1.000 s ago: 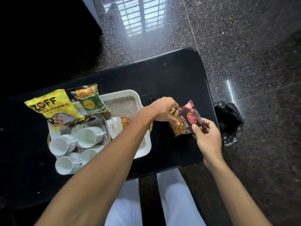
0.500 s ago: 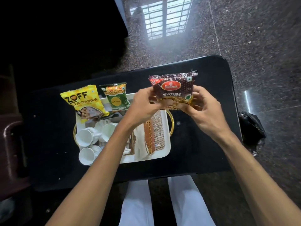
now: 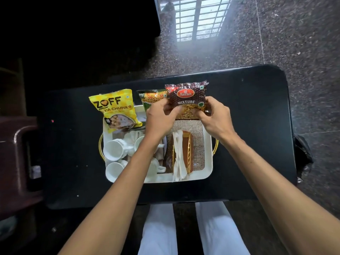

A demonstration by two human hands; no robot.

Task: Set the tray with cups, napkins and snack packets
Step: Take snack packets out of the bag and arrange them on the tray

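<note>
Over the far edge of the white tray (image 3: 207, 173), the dark-red mixture packet (image 3: 188, 97) is held upright, label readable, lower corners covered by fingers. Left hand (image 3: 161, 118) is closed on its lower-left corner, right hand (image 3: 216, 116) closed on its lower-right; both pinch it, thumbs on the front face. Can't tell whether the packet's bottom edge touches the tray, since the hands block that.

Just left of it, a green packet (image 3: 152, 98) is mostly hidden behind the left hand and the mixture packet; only its top strip shows. Further left, the yellow packet (image 3: 115, 109) leans on the tray's far-left corner, the first letters of its second text line cut off by a fold.

In the tray's left half, white cups (image 3: 115, 150) lie on their sides; the left forearm crosses over them, so the count is unclear, probably four. Right of them, a brown-and-gold holder with white napkins (image 3: 178, 155) sits on a woven liner (image 3: 198, 142).

The tray rests on a black table (image 3: 253, 126). Beyond the table's right edge, a black bag (image 3: 303, 153) on the floor is partly cut off by the table.
</note>
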